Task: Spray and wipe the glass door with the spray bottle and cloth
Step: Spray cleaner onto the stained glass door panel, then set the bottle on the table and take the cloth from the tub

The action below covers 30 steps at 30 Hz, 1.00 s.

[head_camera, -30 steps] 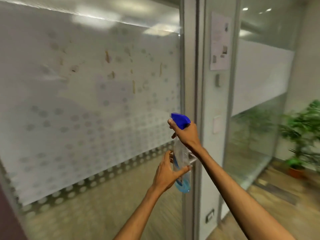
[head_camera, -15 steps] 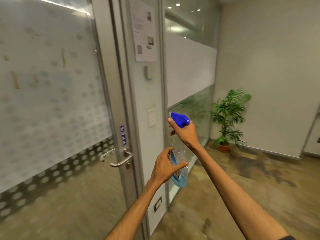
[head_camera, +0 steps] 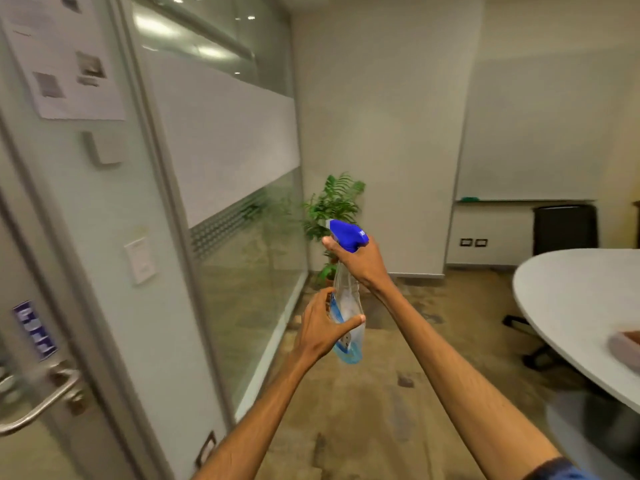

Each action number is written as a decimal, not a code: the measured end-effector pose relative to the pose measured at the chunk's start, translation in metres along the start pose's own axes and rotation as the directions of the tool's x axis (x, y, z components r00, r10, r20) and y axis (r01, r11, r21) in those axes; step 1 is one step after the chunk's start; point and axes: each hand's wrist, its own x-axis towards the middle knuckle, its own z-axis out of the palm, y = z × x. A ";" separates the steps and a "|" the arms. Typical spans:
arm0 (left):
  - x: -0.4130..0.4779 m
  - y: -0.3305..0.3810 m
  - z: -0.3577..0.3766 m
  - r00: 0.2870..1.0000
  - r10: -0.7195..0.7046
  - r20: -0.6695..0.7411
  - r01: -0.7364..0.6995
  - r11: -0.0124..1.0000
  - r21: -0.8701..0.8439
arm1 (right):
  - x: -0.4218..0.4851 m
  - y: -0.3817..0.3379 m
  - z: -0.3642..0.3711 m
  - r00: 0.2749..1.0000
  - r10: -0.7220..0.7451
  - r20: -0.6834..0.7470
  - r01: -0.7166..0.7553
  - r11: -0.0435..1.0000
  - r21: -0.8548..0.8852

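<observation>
I hold a clear spray bottle point(head_camera: 348, 303) with a blue trigger head and a little blue liquid at its bottom, upright in front of me. My right hand point(head_camera: 360, 263) grips its neck just under the blue head. My left hand point(head_camera: 323, 327) wraps the bottle's lower body from the left. The glass door point(head_camera: 20, 341) shows only at the far left edge, with its metal lever handle point(head_camera: 38, 403) and a small blue sticker. A pinkish cloth-like thing point(head_camera: 625, 344) lies on the white table at the right edge, blurred.
A grey pillar with a paper notice point(head_camera: 65, 57) and a wall switch point(head_camera: 140, 259) stands next to the door. A frosted glass wall runs back to a potted plant point(head_camera: 332, 206). A round white table point(head_camera: 571, 306) and a dark chair point(head_camera: 564, 230) are at the right.
The view has swung right, away from the frosted door: the door slid to the left edge and the table came into sight. Both hands kept their hold on the bottle.
</observation>
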 end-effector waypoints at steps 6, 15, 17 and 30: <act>0.045 0.033 0.095 0.982 0.126 0.139 -0.118 0.991 -0.069 | 0.018 0.027 -0.094 0.990 0.048 -0.135 -0.065 0.990 -0.124; 0.124 0.069 0.230 0.919 0.240 0.314 -0.200 0.968 -0.154 | 0.065 0.084 -0.217 0.953 0.050 -0.298 -0.140 0.947 -0.290; 0.144 0.078 0.255 0.900 0.278 0.337 -0.233 0.958 -0.169 | 0.074 0.095 -0.240 0.935 0.065 -0.350 -0.179 0.936 -0.303; 0.190 0.147 0.432 0.782 0.388 0.488 -0.287 0.919 -0.270 | 0.068 0.156 -0.404 0.755 0.189 -0.627 -0.456 0.840 -0.295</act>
